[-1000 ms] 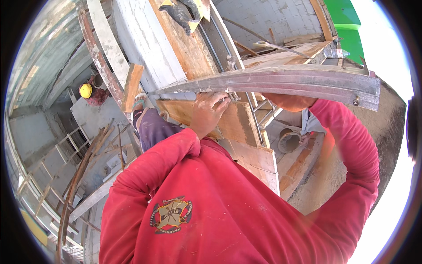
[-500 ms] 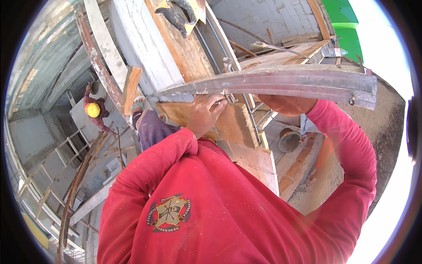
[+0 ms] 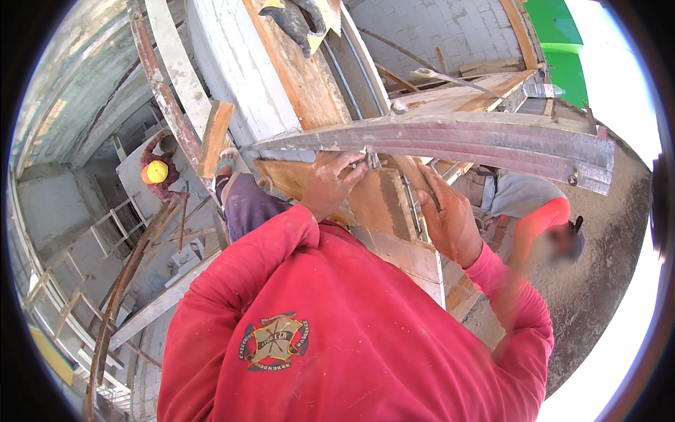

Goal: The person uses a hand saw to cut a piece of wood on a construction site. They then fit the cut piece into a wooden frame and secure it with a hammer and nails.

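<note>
My left hand (image 3: 332, 184) rests against a wooden form board (image 3: 383, 200), its fingers pinched together beside a small metal piece (image 3: 373, 160). What lies between the fingertips is too small to make out. In my right hand (image 3: 450, 218) is the wooden handle of a hammer (image 3: 415, 176). Its upper part passes behind a long grey metal bar (image 3: 450, 137), and a bit of its head (image 3: 399, 107) seems to show beyond. The bar crosses above both hands. Steel rods (image 3: 411, 204) run along the board's right side.
A black-and-yellow saw handle (image 3: 292, 24) lies on a plank at the top. At the left, lower down, is a person in a yellow helmet (image 3: 156, 172). Another person in a grey top (image 3: 524, 193) is below right. A clear bottle (image 3: 543, 90) lies at upper right.
My right hand has come out from behind the metal bar, down and nearer to me, with the hammer. A person has come into view below right. My left hand has barely moved.
</note>
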`<state>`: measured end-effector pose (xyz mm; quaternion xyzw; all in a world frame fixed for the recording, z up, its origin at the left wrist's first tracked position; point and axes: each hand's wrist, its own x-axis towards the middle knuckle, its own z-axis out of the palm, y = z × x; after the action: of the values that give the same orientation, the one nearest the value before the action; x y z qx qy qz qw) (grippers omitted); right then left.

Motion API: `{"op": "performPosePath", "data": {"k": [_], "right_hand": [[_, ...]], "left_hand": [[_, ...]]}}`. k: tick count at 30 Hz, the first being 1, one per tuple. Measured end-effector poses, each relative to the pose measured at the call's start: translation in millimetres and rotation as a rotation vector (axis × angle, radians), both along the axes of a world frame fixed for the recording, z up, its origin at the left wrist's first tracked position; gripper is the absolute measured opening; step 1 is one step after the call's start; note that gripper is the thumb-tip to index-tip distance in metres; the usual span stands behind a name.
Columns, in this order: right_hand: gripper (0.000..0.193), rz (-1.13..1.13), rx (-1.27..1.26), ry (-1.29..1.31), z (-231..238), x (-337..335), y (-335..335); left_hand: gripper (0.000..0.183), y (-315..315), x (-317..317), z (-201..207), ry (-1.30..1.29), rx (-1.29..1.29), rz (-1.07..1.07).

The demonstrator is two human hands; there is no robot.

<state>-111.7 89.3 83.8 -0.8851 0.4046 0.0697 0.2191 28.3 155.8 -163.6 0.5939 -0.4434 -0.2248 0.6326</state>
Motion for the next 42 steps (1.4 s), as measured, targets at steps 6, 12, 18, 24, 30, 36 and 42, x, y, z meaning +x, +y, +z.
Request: {"op": "performPosePath", "data": {"k": [6, 12, 18, 24, 30, 36, 42], "right_hand": [[0.049, -0.031, -0.048, -0.062, -19.6, -15.4, 16.0], [0.051, -0.043, -0.063, -0.074, -34.1, -27.3, 21.5], [0.052, -0.054, -0.067, -0.063, -38.7, -32.4, 23.8], [0.052, -0.008, -0.093, -0.048, -34.7, -30.0, 19.8], [0.052, 0.02, -0.087, -0.023, -33.0, -33.3, 10.2], [0.055, 0.117, -0.105, -0.035, -40.3, -43.9, -0.1], [0.058, 0.136, -0.084, -0.038, -34.0, -42.2, -6.9]], "left_hand": [[0.027, 1.1, 1.9, 3.9, 0.004, 0.0, 0.012], [0.029, 5.5, 4.1, 6.1, 0.022, 0.037, -0.03], [0.034, 6.4, 4.1, 6.6, -0.035, 0.02, -0.015], [0.043, 9.7, 1.0, 11.8, -0.02, 0.081, 0.043], [0.04, 6.9, 0.7, 17.3, -0.004, 0.056, 0.073], [0.036, 6.2, -2.7, 21.2, 0.039, 0.05, 0.088], [0.039, 5.6, -3.8, 21.2, -0.022, 0.035, 0.109]]}}
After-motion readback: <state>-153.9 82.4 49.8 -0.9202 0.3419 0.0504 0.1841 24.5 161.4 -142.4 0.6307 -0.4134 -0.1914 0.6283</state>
